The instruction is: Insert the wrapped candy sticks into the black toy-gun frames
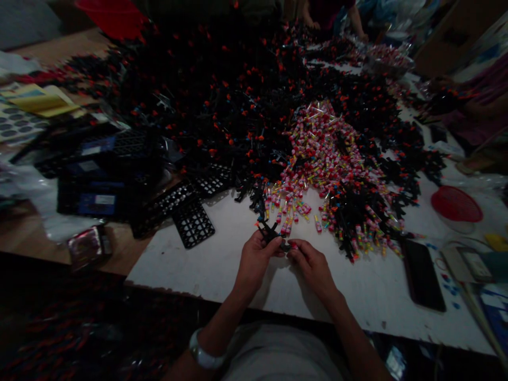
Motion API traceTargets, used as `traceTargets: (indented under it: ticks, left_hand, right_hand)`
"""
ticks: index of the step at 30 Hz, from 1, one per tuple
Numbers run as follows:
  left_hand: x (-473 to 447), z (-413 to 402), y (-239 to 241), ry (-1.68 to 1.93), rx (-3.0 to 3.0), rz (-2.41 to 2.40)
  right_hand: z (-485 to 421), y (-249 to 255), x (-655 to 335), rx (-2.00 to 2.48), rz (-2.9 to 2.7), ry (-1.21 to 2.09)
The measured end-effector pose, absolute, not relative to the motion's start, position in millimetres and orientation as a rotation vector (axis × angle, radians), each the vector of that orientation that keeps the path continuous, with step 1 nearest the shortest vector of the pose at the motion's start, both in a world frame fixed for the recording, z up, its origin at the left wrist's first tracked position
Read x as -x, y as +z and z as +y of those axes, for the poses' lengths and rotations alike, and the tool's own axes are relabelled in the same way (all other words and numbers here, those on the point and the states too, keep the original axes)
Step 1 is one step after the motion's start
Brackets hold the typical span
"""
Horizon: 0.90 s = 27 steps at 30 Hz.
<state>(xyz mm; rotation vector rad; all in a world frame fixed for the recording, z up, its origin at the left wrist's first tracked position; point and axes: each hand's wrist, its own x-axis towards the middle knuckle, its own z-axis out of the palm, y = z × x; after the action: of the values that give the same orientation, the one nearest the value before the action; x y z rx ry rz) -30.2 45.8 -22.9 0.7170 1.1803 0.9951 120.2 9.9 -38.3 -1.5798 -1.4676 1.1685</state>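
Note:
My left hand (257, 259) is closed around a small black toy gun (270, 232) with an orange tip, held just above the white tabletop (222, 248). Beside it, the fingers of my right hand (311, 264) pinch a small pink-and-red piece (293, 245) against the toy's near end; most of that piece is hidden by the fingers. Straight ahead of both hands spreads a heap of small tubes (325, 153) with pink, red and yellow parts. More black toy guns (345, 222) lie to the right of that heap.
A large dark pile of orange-tipped toys (206, 95) covers the far table. Black perforated trays (193, 223) lie left. On the right are a phone (424, 275) and a red basket (456, 203). Other people (476, 106) sit at the right and far side.

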Motion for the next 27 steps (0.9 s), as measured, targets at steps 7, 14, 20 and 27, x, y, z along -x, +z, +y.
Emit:
traceTargets:
  ticks: [7, 14, 20, 27]
  left_hand:
    - [28.0, 43.7, -24.9, 1.049, -0.744, 1.175]
    - [27.1, 42.1, -30.9, 1.108, -0.762, 1.131]
    - [30.3, 51.5, -28.5, 1.009, -0.904, 1.205]
    - [51.6, 110.8, -27.6, 1.066, -1.564, 1.836]
  right_hand:
    - [9.2, -40.5, -123.9, 1.502, -1.447, 1.227]
    - [11.7, -40.6, -116.2, 1.391, -1.491, 1.471]
    - [10.8, -24.1, -138.0, 1.605, -1.647, 1.001]
    - [36.8, 2.9, -197.4, 1.942, -1.657, -0.493]
